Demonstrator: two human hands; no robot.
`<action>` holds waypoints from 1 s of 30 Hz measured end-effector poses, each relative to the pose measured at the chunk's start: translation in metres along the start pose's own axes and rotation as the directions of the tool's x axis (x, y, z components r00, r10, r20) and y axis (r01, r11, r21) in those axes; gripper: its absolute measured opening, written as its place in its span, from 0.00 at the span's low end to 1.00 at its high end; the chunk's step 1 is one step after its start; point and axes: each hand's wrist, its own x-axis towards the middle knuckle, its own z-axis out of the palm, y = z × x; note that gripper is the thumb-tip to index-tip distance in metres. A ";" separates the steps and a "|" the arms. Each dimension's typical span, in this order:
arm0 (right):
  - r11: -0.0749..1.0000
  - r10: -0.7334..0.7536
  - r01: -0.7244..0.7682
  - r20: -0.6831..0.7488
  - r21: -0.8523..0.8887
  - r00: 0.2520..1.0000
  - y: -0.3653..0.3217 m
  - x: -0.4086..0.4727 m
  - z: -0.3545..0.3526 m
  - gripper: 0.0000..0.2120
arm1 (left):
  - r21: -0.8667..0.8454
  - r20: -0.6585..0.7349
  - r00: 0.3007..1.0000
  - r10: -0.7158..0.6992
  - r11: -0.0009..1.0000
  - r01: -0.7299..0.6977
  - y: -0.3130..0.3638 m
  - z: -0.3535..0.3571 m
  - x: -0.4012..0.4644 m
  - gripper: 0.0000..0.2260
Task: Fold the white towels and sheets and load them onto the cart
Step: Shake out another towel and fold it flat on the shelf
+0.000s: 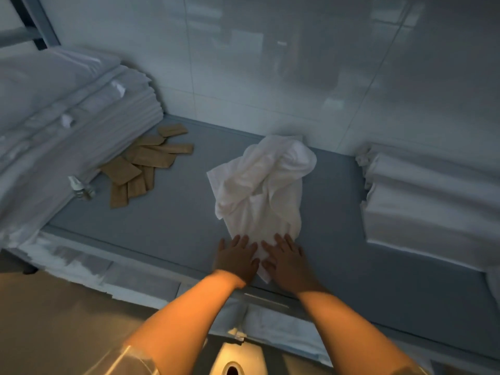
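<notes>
Two hands lie flat, palms down and fingers spread, on the near end of a crumpled white towel [259,190] at the centre of the frame: the left hand [236,259] just left of the right hand [285,259], nearly touching, gripping nothing. The towel rests on the grey worktop [173,220], its near corner pinned under the palms while its far end is bunched and twisted toward the wall.

The step in hand looks like flattening the towel before the first fold. To do it well, I would keep one palm anchoring the near edge and sweep the other away toward the bunched far end, then out to each side, so the twist opens and the corners show. Folding over that lump would likely give a crooked, bulky result that will not sit with the rest. Once it lies square, edges should be matched corner to corner.

A tall stack of folded white linen [67,112] fills the upper left of the frame, and a lower pile of folded towels [427,201] sits at the right edge, well apart from the loose towel. Brown flat packets [143,163] are scattered left of centre, with a small clear bottle [81,188] beside them; sweeps should stay clear of both.
</notes>
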 end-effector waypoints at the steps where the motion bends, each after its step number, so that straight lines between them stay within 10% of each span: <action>1: 1.000 0.013 -0.014 0.027 0.017 1.000 -0.004 -0.011 0.000 0.26 | -0.001 0.024 1.000 0.005 1.000 -0.005 0.004 -0.001 -0.011 0.23; 12: 0.990 0.131 -0.137 0.164 0.026 0.978 -0.013 -0.112 -0.007 0.21 | 0.054 0.032 0.996 0.077 0.995 -0.079 0.055 -0.005 -0.101 0.21; 16: 0.986 0.168 -0.166 -0.075 0.033 0.983 0.002 -0.094 -0.027 0.23 | -0.044 -0.052 0.997 0.048 0.998 -0.050 0.070 -0.019 -0.081 0.21; 21: 0.915 0.372 -0.358 -0.046 0.185 0.927 0.042 -0.064 -0.038 0.35 | -0.118 -0.107 0.994 -0.014 0.993 0.001 0.083 -0.037 -0.042 0.26; 30: 0.697 0.311 -0.113 -0.157 0.708 0.937 0.047 -0.068 -0.049 0.14 | -0.171 -0.155 0.973 0.170 0.966 -0.196 0.088 -0.041 -0.020 0.26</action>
